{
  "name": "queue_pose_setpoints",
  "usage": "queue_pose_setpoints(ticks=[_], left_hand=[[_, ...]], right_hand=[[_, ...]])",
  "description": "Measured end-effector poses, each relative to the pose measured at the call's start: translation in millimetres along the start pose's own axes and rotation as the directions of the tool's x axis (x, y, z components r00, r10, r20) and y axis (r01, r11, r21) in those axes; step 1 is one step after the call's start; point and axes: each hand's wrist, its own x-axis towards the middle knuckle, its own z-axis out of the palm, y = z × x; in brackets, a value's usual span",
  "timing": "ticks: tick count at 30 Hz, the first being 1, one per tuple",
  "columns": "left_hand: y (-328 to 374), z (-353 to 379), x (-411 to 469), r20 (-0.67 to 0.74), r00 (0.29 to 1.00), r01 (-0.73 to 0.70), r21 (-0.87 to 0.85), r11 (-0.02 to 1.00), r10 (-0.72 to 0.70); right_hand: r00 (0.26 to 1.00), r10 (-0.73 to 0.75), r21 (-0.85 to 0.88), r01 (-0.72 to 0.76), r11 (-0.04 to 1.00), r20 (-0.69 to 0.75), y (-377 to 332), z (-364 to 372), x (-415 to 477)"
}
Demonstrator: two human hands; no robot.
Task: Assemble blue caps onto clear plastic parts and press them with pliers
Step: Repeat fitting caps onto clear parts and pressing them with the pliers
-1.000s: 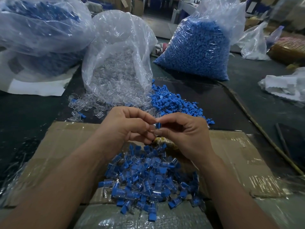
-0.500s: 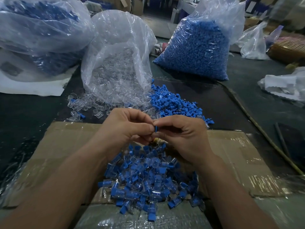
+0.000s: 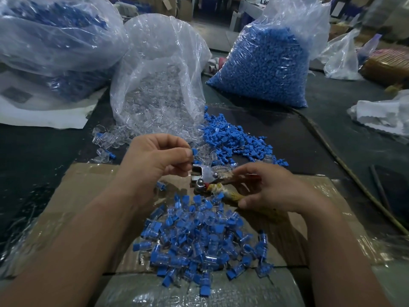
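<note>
Left hand (image 3: 159,159) pinches a small blue cap (image 3: 194,151) between thumb and forefinger, other fingers curled under; the clear part it may sit on is hidden by the fingers, cannot tell. Cap is raised just above the metal head of the pliers (image 3: 204,177), not touching it as far as shows. Right hand (image 3: 274,191) grips the pliers' handles, fingers over the top and thumb underneath, handles wrapped in yellowish tape; pliers head points toward the left hand, jaws slightly apart. Below and between both hands lies a pile of assembled pieces (image 3: 199,242), blue and clear, on a taped cardboard sheet (image 3: 77,196). Just beyond the hands, loose blue caps (image 3: 230,140) are heaped on the dark worktop (image 3: 33,151); loose clear parts (image 3: 110,138) are spread beyond the left hand. Farther back is a bag of clear parts (image 3: 159,85) ahead of the left hand, a bag of blue caps (image 3: 263,67) ahead of the right hand, and another plastic bag (image 3: 55,41) far left.
</note>
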Motion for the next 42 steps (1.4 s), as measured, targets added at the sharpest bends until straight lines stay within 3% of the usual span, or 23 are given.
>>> queue_pose_setpoints(ticks=[5, 10, 17, 23, 28, 42], left_hand=[[-1.4, -0.2, 0.0, 0.028, 1.0, -0.006, 0.016, 1.0, 0.006], [-2.1, 1.5, 1.1, 0.039, 0.999, 0.012, 0.009, 1.0, -0.012], [-4.1, 0.3, 2.0, 0.028, 1.0, -0.006, 0.021, 1.0, 0.006], [-4.8, 0.4, 2.1, 0.004, 0.998, -0.061, 0.046, 0.997, 0.061], [-3.7, 1.0, 1.8, -0.037, 0.993, -0.111, 0.04, 0.993, 0.112], [-3.7, 6.1, -0.5, -0.058, 0.981, -0.178, 0.113, 0.978, 0.185]], right_hand=[[1.0, 0.003, -0.159, -0.007, 0.987, -0.029, -4.4, 6.7, 2.7], [0.996, 0.027, -0.183, -0.041, 0.982, -0.08, -10.1, 8.7, 2.7], [0.97, -0.037, -0.354, -0.052, 0.934, -0.24, -13.8, 20.3, 10.2], [0.938, -0.088, -0.324, -0.028, 0.946, -0.336, -3.9, 18.6, 12.0], [0.869, -0.122, -0.158, 0.052, 0.986, -0.479, -10.2, 14.9, 6.5], [0.918, -0.18, -0.105, 0.152, 0.983, -0.354, -23.7, 28.5, 4.8]])
